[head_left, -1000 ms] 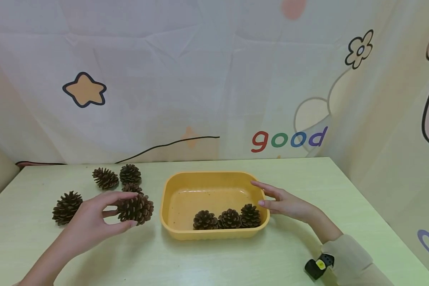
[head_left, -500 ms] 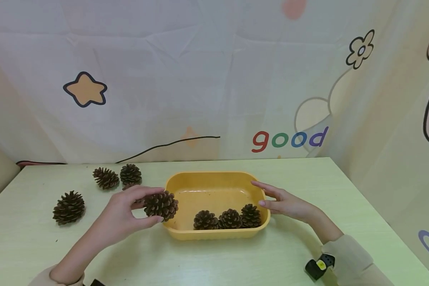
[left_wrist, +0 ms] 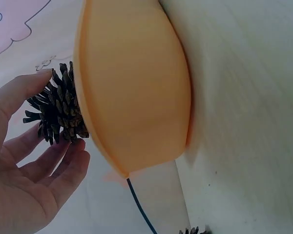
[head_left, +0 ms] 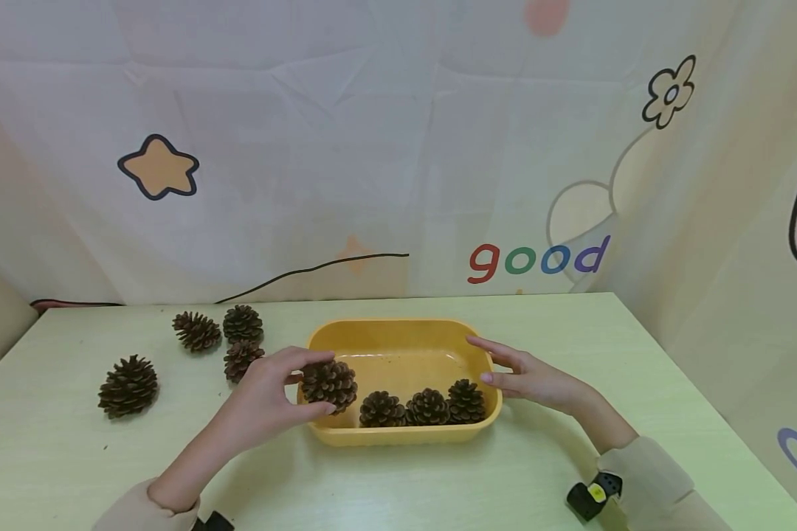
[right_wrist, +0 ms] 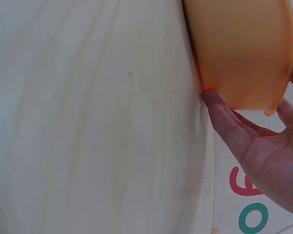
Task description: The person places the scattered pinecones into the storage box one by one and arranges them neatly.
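The left hand (head_left: 268, 391) pinches a cone (head_left: 330, 385) over a tray (head_left: 398, 436); likely light, stiff, brittle-scaled, best held mid-body. The right hand's (head_left: 531, 379) spread fingers touch the tray.

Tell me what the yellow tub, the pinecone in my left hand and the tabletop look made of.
Yellow tub: probably molded plastic, smooth, slightly glossy; highlights show inside it.
Held pinecone: apparently natural, woody and matte, with rough, overlapping brown scales.
Tabletop: pale, faintly streaked like wood, with a slight sheen; real wood or laminate, I can't tell.
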`<state>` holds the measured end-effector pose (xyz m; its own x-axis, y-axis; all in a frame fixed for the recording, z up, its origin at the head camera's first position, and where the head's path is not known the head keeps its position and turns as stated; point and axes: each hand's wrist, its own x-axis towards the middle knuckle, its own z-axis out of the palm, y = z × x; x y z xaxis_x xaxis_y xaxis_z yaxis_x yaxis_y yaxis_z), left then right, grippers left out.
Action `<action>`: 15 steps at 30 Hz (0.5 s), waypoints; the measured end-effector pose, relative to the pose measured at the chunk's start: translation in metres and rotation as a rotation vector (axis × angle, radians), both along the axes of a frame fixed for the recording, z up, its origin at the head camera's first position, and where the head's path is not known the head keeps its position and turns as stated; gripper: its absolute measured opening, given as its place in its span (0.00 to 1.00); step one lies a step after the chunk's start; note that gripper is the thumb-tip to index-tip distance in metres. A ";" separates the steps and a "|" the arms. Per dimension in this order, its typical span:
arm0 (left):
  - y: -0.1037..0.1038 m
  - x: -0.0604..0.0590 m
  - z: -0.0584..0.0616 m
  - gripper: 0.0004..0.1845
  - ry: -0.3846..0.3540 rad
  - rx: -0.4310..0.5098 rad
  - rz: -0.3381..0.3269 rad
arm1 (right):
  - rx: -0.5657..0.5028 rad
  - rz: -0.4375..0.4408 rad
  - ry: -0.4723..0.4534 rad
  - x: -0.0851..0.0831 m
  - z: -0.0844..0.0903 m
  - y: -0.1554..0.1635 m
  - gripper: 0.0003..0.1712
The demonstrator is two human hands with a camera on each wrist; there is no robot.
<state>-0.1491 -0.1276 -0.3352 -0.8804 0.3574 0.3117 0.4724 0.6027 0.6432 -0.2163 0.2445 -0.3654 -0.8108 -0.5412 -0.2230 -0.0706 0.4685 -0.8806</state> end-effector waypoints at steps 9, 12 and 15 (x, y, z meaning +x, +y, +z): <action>0.007 -0.001 -0.006 0.31 -0.005 -0.064 0.032 | -0.006 0.007 0.004 0.001 0.000 0.000 0.35; 0.008 -0.002 -0.007 0.31 -0.005 -0.080 0.039 | -0.007 0.012 0.007 0.000 0.000 0.000 0.35; 0.008 -0.003 -0.009 0.31 -0.012 -0.093 0.042 | -0.006 0.014 0.008 0.000 -0.001 0.000 0.35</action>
<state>-0.1517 -0.1196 -0.3441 -0.8988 0.3469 0.2679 0.4377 0.6793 0.5890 -0.2161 0.2448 -0.3660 -0.8047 -0.5542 -0.2127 -0.0846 0.4618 -0.8830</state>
